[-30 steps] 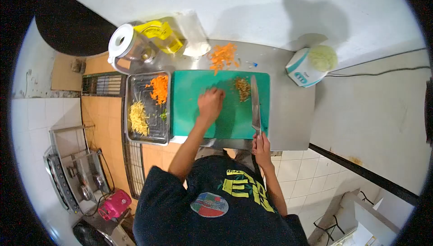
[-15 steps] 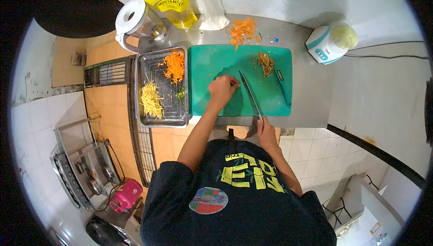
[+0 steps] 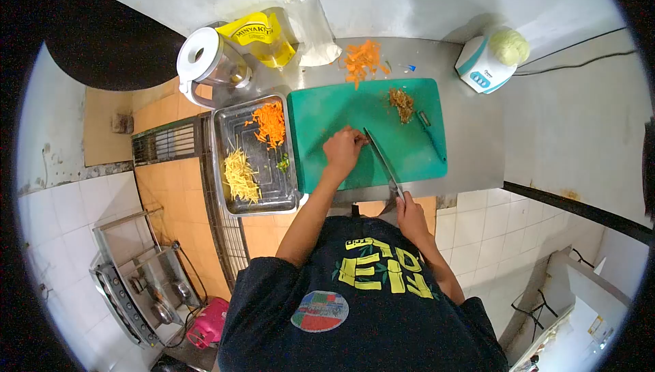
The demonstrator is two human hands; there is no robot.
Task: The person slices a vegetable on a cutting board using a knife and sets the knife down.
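My right hand [image 3: 411, 213] is wrapped round the handle of a knife [image 3: 385, 162], whose blade points up and to the left over the green cutting board [image 3: 314, 116]. Beside the tip of that blade, my left hand [image 3: 343, 149] is closed with its fingertips together on the board; anything small between them is hidden. Brown chopped bits [image 3: 402, 104] lie in a pile toward the board's upper right. Just below the pile rests a green-handled peeler [image 3: 431, 136].
Left of the board, a metal tray [image 3: 263, 206] holds shredded carrot [image 3: 270, 125], pale yellow strips [image 3: 240, 175] and a few green pieces [image 3: 283, 162]. Behind stand a blender jug [image 3: 205, 58], a yellow pouch [image 3: 263, 37], carrot peelings [image 3: 361, 61] and a white appliance [image 3: 481, 68] with a cabbage-like ball [image 3: 510, 47].
The camera view has shifted, so the counter appears lower and slightly turned. My left fingertips are now closer to the knife blade. The right hand keeps its grip on the knife.
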